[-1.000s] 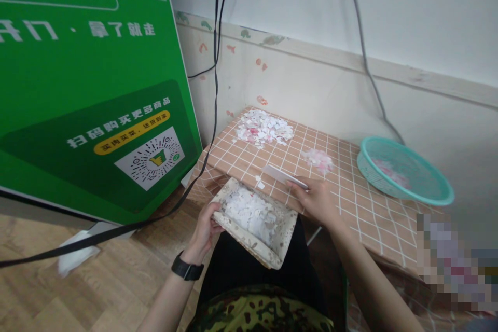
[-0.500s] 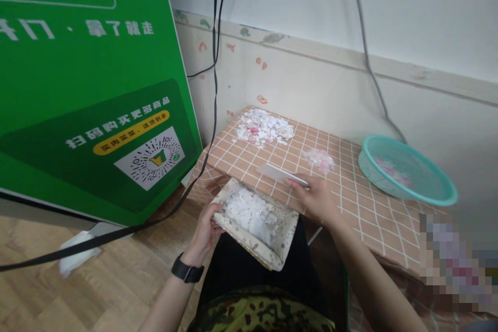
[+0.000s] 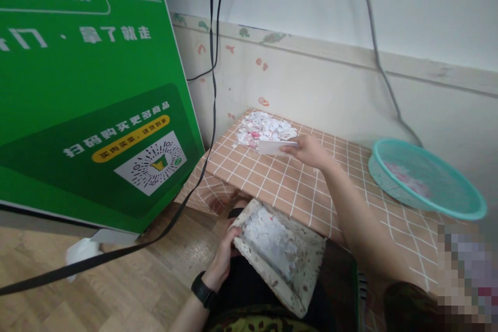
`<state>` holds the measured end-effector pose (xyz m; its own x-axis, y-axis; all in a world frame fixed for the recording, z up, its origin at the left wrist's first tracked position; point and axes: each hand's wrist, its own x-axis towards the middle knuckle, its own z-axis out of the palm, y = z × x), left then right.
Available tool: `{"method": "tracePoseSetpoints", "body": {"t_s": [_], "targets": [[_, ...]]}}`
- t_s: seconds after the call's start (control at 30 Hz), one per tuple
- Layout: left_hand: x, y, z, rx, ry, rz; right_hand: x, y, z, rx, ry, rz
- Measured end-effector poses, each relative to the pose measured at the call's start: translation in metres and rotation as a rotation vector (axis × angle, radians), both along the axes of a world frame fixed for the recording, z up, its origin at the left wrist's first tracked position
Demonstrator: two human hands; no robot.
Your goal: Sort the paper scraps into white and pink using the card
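Note:
My left hand (image 3: 223, 254) grips the left end of a leaf-patterned, fabric-covered box (image 3: 266, 275), tilted over my lap. White paper scraps (image 3: 266, 231) lie inside it. Over the table, my right hand (image 3: 311, 151) pinches a flat white card (image 3: 272, 149) by its right end. The card is at the near edge of a heap of torn white and pink paper scraps (image 3: 262, 125); I cannot tell whether it touches them.
A brown checked cloth (image 3: 252, 174) covers the table. To the right stands a turquoise basket (image 3: 389, 181) with pinkish scraps inside. A green panel (image 3: 97, 72) rises at left, and a black strap (image 3: 175, 218) crosses in front of it. A pixelated patch hides the lower right.
My right hand has carried the card away from above the box to the scrap heap. The box has shifted down and right in view. The small pinkish pile is now hidden from view.

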<state>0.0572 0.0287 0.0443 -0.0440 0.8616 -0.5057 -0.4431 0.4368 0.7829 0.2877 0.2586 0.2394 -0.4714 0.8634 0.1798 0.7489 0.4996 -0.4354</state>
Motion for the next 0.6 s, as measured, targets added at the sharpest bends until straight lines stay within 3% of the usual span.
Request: {"method": "tracePoseSetpoints", "body": {"t_s": [0.33, 0.43, 0.6], "targets": [[0.007, 0.001, -0.026, 0.188, 0.107, -0.028, -0.020, 0.034, 0.023, -0.051, -0.139, 0.059], [0.005, 0.004, -0.031, 0.214, 0.128, -0.020, -0.016, 0.037, 0.027, -0.036, -0.180, 0.034], [0.003, 0.005, -0.033, 0.196, 0.121, -0.014, 0.000, 0.035, 0.035, -0.132, -0.166, 0.056]]}}
